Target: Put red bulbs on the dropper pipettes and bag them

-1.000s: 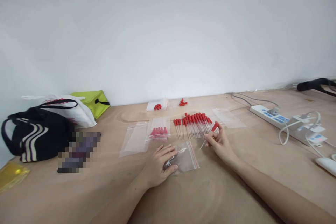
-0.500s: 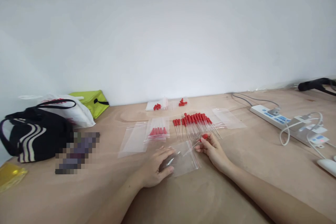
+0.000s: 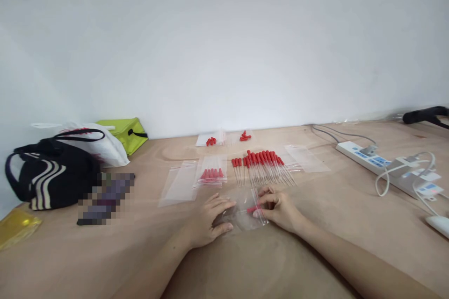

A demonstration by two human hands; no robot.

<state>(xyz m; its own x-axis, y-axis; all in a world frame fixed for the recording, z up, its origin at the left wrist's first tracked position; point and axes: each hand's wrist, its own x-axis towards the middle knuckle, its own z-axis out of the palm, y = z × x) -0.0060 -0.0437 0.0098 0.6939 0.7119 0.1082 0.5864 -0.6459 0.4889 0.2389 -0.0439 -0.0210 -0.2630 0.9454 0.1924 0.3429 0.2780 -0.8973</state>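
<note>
White wall [image 3: 224, 56] along the far edge of the worktop [image 3: 224, 266], which is tan. Black striped bag [image 3: 66, 182]: toward the left edge. Power strip [image 3: 361, 155]: toward the right edge, plugs seated in it. Left hand [image 3: 210, 219]: grip released, fingers and thumb spread, resting on one end of the clear zip bag [image 3: 242, 223]. Right hand [image 3: 284, 210]: grip clasping the red-bulbed dropper [image 3: 251, 209] at the bag's mouth. Bag lies mid-worktop between the hands, red-lined mouth facing the right edge. Row of droppers [image 3: 261, 161]: just beyond it, bulbs toward the far edge, stems toward the near edge. Clasped dropper: bulb at the mouth, stem running leftward into the bag.
</note>
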